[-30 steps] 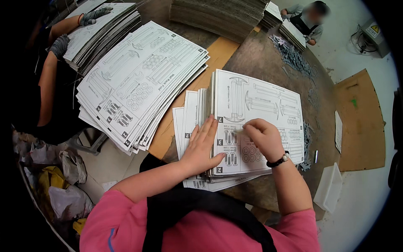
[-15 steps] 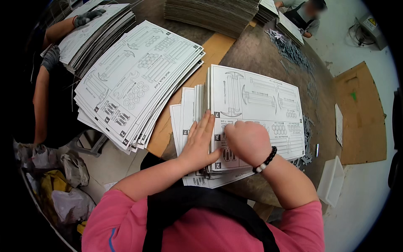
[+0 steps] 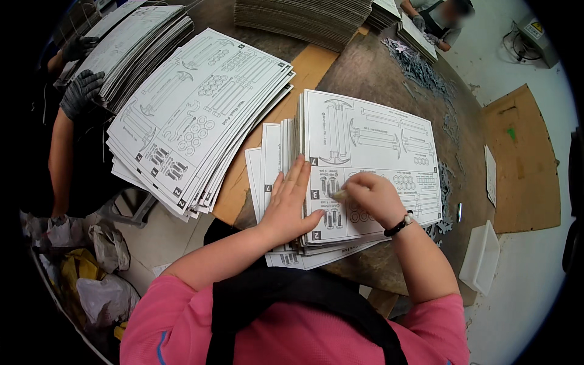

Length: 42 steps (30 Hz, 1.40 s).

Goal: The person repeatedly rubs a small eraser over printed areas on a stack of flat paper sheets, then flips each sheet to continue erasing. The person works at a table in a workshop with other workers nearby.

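A stack of printed cardboard sheets [image 3: 383, 121] with black line drawings of tools and bolts lies in front of me. My left hand [image 3: 287, 204] lies flat along the left side of this stack, fingers stretched toward the far end and thumb out to the right. Over the lower middle of the top sheet, my right hand [image 3: 371, 198] is closed with its fingers pinched together. A small pale tip [image 3: 339, 194] shows at those fingers; what it is I cannot make out. More printed sheets [image 3: 258, 182] stick out from under the stack's left side.
Another fanned stack of printed sheets [image 3: 188, 103] sits to the left. A co-worker's gloved hands [image 3: 82, 91] rest by a further stack there. Thick board stacks [image 3: 304, 21] stand at the back. Grey scraps [image 3: 420, 73] and a white bin [image 3: 479, 258] are on the right.
My right hand has shifted slightly right and turned, so the pale tip shows. My left hand has stayed put. The left co-worker's gloved hands have moved along their stack.
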### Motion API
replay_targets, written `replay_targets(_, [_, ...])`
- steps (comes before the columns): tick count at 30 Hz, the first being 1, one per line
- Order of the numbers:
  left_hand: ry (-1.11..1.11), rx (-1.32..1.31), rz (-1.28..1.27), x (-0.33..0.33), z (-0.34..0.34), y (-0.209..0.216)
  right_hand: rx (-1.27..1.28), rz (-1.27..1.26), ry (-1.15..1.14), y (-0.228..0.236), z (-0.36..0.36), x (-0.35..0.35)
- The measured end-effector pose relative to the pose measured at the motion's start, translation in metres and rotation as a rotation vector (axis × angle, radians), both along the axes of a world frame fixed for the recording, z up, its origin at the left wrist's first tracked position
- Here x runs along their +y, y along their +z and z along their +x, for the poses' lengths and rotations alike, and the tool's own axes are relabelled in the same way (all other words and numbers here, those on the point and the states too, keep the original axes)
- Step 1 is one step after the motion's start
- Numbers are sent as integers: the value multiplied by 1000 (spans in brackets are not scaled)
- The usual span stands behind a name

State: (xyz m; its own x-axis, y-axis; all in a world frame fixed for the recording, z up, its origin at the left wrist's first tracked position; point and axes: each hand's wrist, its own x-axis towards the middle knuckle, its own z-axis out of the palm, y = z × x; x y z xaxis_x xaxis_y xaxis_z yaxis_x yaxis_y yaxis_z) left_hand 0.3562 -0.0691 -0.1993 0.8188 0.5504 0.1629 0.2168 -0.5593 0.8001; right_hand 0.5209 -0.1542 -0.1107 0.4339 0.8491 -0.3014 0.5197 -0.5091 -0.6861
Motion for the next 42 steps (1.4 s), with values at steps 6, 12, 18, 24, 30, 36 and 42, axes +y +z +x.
replay_targets(6, [15, -15, 13, 1, 0, -2, -776, -48, 527, 19, -40, 8])
replay_targets(12, [7, 3, 15, 3, 0, 1, -72, 148, -38, 7, 2, -15])
replay_targets(18, [-10, 2, 12, 1, 1, 1, 88, -6, -189, -1, 7, -13])
replay_targets(24, [9, -43, 7, 1, 2, -6, -835, -77, 448, 15, -43, 1])
replay_targets(30, [-58, -50, 16, -7, -11, 6, -248, 145, 78, 13, -23, -18])
replay_targets(36, [-89, -18, 75, -16, -17, 3, 44, 129, -68, -4, -26, -30])
replay_targets(42, [-65, -59, 68, -22, -12, -6, -290, 102, 78, -4, -32, -16])
